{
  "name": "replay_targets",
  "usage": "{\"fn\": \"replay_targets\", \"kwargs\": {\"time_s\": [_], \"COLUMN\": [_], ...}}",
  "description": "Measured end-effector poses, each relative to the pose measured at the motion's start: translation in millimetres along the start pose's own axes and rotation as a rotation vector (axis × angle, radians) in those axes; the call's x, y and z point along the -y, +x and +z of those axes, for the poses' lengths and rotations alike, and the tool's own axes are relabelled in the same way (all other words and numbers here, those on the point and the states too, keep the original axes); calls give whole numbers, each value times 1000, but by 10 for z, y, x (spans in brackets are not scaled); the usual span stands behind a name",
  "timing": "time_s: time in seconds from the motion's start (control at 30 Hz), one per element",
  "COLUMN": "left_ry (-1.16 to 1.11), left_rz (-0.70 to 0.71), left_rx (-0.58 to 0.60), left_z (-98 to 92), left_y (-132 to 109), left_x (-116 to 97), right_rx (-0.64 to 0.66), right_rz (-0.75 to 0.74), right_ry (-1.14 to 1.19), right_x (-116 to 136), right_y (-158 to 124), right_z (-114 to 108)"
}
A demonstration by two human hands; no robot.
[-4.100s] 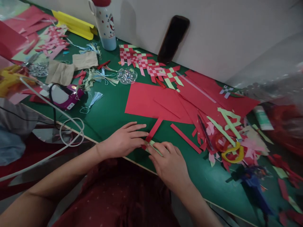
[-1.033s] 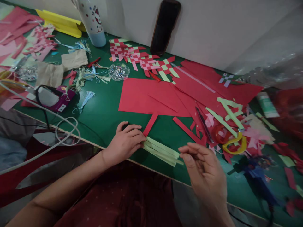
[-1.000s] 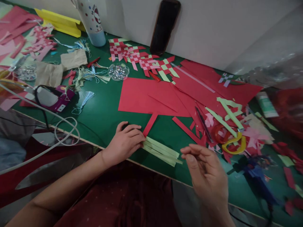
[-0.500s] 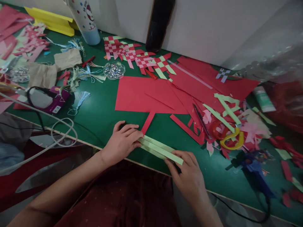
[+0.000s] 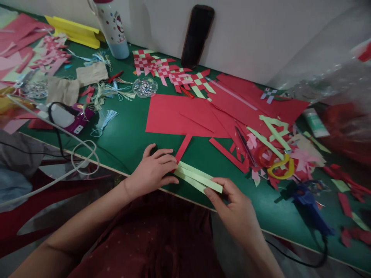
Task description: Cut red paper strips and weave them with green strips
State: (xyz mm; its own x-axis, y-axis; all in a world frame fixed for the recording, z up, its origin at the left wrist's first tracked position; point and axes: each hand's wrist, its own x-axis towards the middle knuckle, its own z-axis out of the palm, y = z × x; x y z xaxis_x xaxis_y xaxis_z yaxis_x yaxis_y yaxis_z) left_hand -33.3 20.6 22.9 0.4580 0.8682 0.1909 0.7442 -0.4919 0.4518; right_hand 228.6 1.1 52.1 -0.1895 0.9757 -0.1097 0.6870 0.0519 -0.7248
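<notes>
Pale green paper strips [image 5: 197,177] lie side by side at the table's front edge, joined at their left end to a red strip [image 5: 184,148] that slants up and away. My left hand [image 5: 155,168] rests over that joined end, its fingers spread and the thumb apart. At the other end, my right hand [image 5: 227,195] pinches the strips between thumb and fingers, the upper strip's tip showing above the fingers. How the strips are joined is hidden under my left fingers.
Red sheets [image 5: 168,116] lie beyond the hands. On the right are yellow-handled scissors [image 5: 281,168], a blue glue gun [image 5: 311,208] and paper scraps. A bottle [image 5: 116,34] and a phone [image 5: 198,36] stand at the back; a white cable [image 5: 58,179] loops at left.
The view has shifted slightly. My left thumb has moved away from the fingers, opening that hand. The green strips have spread a little at the right end, still in my right hand.
</notes>
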Motion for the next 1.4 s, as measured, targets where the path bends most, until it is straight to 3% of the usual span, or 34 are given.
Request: {"fn": "replay_targets", "kwargs": {"time_s": [0.2,0.4,0.47,0.53,0.6,0.67,0.9,1.17,1.27,1.4], "left_ry": [41,64,47,29,18,17,25,-25,-34,-43], "left_rz": [-15,-51,-61,-65,-65,-62,-65,-52,-55,-53], "left_rx": [-18,-64,-74,-86,-98,-102,-95,-124,-126,-146], "left_z": [14,54,60,65,70,78,106,124,132,139], "left_y": [-1,2,0,-5,-10,-16,-26,-37,-42,-38], "left_x": [-59,-104,-111,-112,-107,-96,-69,-52,-47,-46], "right_rx": [-7,-107,-236,-360,-361,-332,-286,-269,-181,1], "right_rz": [98,-26,-80,-122,-207,-231,-223,-240,-389,-714], "right_ry": [445,582,454,127,-299,-475,-497,-455,-422,-523], "right_x": [217,160,12,-179,-371,-522,-614,-477,-349,-90], "right_y": [125,218,297,418,562,700,924,767,630,498], "right_z": [8,-29,-103,-181,-233,-242,-206,-346,-460,-507]}}
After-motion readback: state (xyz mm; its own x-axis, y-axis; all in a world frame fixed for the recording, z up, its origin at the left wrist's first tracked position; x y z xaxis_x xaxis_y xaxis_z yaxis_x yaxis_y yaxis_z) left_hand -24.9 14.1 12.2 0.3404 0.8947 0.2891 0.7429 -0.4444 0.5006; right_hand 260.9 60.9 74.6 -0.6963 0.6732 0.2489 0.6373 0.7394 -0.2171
